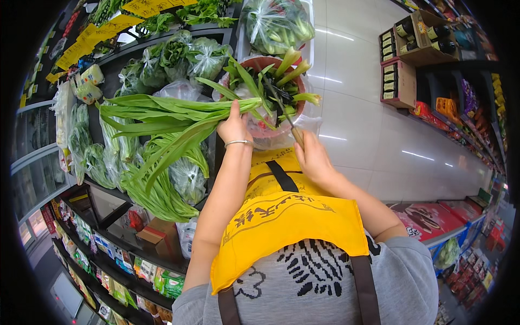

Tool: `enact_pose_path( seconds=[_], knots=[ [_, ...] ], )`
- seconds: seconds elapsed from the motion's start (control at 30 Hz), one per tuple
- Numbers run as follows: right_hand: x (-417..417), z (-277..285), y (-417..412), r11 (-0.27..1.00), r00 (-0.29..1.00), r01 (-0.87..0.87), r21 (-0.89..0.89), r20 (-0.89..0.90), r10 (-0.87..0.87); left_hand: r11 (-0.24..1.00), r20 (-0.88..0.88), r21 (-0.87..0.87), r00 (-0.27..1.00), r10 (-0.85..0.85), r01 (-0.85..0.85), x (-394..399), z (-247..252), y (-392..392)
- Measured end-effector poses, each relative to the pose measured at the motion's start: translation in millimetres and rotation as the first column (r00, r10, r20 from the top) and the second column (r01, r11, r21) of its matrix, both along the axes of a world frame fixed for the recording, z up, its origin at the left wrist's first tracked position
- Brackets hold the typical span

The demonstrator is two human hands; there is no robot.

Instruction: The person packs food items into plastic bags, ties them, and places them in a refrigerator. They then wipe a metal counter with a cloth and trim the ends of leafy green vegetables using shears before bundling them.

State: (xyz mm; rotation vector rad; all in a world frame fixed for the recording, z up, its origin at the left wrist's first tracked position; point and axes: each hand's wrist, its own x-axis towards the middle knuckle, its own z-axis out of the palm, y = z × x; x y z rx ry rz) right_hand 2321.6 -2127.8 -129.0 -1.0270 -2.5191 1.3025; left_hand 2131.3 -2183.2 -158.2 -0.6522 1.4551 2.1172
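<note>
My left hand (pixel 235 128) grips a bunch of long green leafy vegetables (pixel 178 113) near its pale stem end, with the leaves fanning out to the left. In my right hand (pixel 313 156) is a knife with a wooden handle (pixel 297 137); its narrow dark blade (pixel 277 97) points up and away over a red-pink bin (pixel 300 83). The bin, lined with a clear plastic bag (pixel 310 122), holds cut stalk ends (pixel 290 61) and loose leaves (pixel 248 75). The bunch's cut end lies over the bin's near left part, apart from the blade.
More loose leafy bunches (pixel 162 195) lie on the dark display shelf (pixel 213 150) at left, beside bagged greens (pixel 209 57). Beyond the bin, a white crate (pixel 310 20) holds a big bag of vegetables (pixel 278 26). Boxes of bottles (pixel 400 81) stand at the right across the tiled floor (pixel 349 113).
</note>
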Motion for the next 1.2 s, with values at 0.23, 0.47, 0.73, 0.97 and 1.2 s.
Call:
enact_pose_path(
  seconds=[0.23, 0.47, 0.73, 0.97, 1.2],
  knots=[
    [10, 7, -15, 0.996, 0.996, -0.049, -0.072, 0.064, 0.054, 0.998, 0.032, -0.018, 0.998, 0.061, -0.061, 5, 1, 12],
    [12, 4, -20, 0.995, 0.994, -0.04, -0.095, 0.095, 0.049, 0.999, 0.001, -0.001, 0.999, 0.055, -0.055, 7, 0, 17],
    [12, 8, -17, 0.994, 0.996, -0.028, -0.107, 0.082, 0.037, 0.998, 0.013, -0.008, 0.998, 0.054, -0.054, 5, -4, 17],
    [12, 5, -17, 0.992, 0.998, -0.007, -0.129, 0.062, 0.015, 0.997, 0.09, -0.045, 0.994, 0.058, -0.055, 3, -2, 20],
    [9, 1, -13, 0.988, 0.998, 0.005, -0.151, 0.058, 0.004, 0.999, 0.049, -0.044, 0.999, -0.005, 0.007, 12, -1, 18]
  ],
)
